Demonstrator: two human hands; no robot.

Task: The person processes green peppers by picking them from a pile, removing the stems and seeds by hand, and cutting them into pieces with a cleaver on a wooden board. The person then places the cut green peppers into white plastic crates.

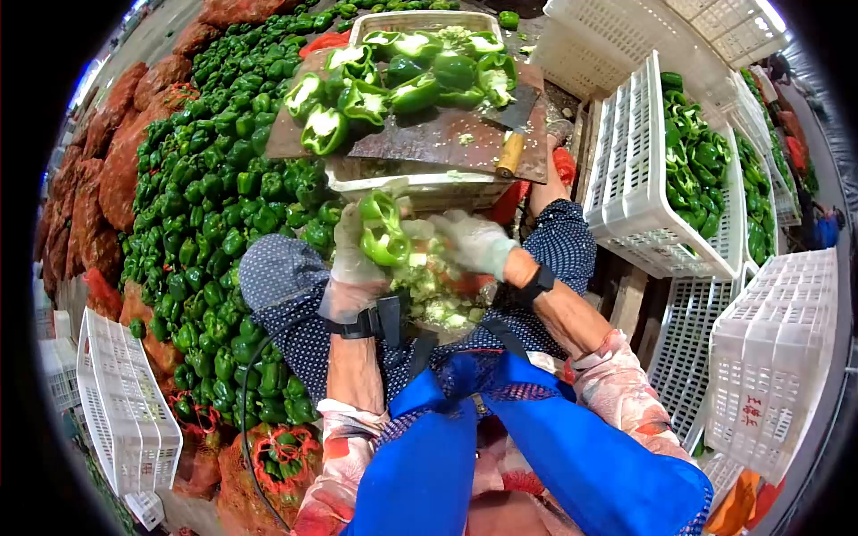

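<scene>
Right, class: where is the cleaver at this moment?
In the head view, the cleaver lies at the right end of the cutting board, beside the halved green peppers.

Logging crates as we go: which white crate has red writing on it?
The white crate at the lower right edge. Red characters mark its near side; no other crate in view shows writing.

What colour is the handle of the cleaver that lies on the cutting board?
The cleaver handle is yellowish tan, like wood; the head view shows it.
</scene>
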